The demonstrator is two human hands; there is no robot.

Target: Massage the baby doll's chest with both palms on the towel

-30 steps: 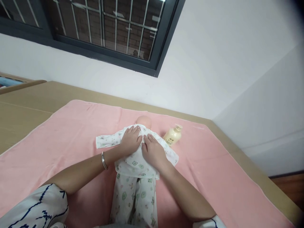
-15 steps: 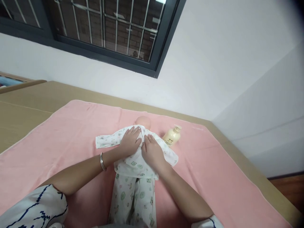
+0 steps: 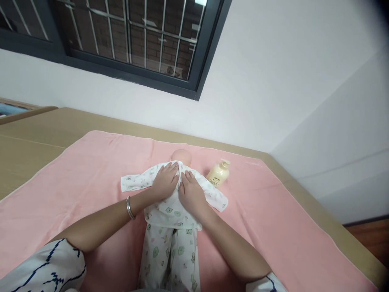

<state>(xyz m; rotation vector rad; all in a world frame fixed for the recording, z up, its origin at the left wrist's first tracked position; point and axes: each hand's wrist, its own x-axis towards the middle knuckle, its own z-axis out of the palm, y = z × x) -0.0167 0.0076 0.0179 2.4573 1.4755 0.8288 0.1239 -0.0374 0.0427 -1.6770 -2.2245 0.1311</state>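
Closest, trousers (image 3: 184,259): Printed white legs stretch toward the near side of the pink blanket (image 3: 258,211), best left lying straight.
Shirt (image 3: 170,213): A matching top lies mid-blanket, its hem overlapping the trousers; cloth that looks this thin probably favors light, even pressure.
Bangle (image 3: 130,207): Silver rings the left wrist (image 3: 141,202), clear of the shirt; dropped too low, it could catch the fabric.
Right hand (image 3: 192,194): Palm down on the shirt's chest, fingers nearly together, no pinch apparent.
Left hand (image 3: 165,181): Also flat, fingers lightly spread, just beside the right hand across a central fold. Equal pressure on both sides should spare that line from twisting.
Bottle (image 3: 219,174): A cream pump bottle sits toward the blanket's far right corner, near a sleeve (image 3: 218,199); whether they touch is unclear. Short strokes should avoid knocking it.
Doll's head (image 3: 181,156): Round and bare near the blanket's far edge, best left unpressed.
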